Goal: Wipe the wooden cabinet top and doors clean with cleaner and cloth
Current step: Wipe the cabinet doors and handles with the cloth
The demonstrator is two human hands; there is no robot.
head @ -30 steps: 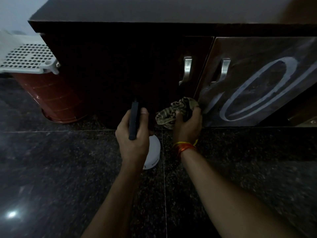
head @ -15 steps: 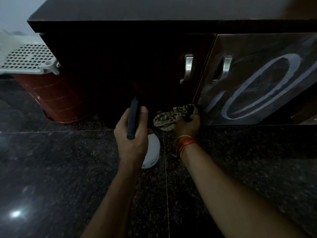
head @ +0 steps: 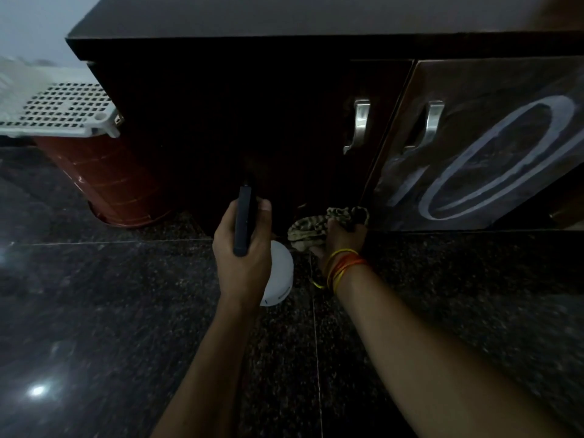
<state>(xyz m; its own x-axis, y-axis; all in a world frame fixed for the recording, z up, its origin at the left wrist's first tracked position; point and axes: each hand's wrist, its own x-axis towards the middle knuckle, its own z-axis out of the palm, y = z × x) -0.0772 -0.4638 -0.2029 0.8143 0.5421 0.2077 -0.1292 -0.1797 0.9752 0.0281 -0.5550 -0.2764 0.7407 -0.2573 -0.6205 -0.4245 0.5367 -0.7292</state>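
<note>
A dark wooden cabinet (head: pixel 221 121) fills the upper view, its top (head: pixel 284 14) seen edge-on. My left hand (head: pixel 243 257) grips a white cleaner spray bottle (head: pixel 279 276) with a dark trigger head, pointed at the left door. My right hand (head: pixel 341 238) presses a crumpled brownish cloth (head: pixel 313 226) against the bottom corner of the left door, right at the floor line. The right door (head: pixel 474 147) stands slightly ajar and bears pale looping streaks. Two metal handles (head: pixel 358 124) sit at the seam between the doors.
A red-brown plastic basket (head: pixel 104 181) with a white perforated lid (head: pixel 60 112) stands against the cabinet's left side. Dark speckled granite floor tiles (head: pixel 110 327) lie below. Orange and yellow threads circle my right wrist.
My right hand slid the cloth downward along the left door's right edge, from below the handle to the bottom corner. The left hand with the bottle has stayed in place.
</note>
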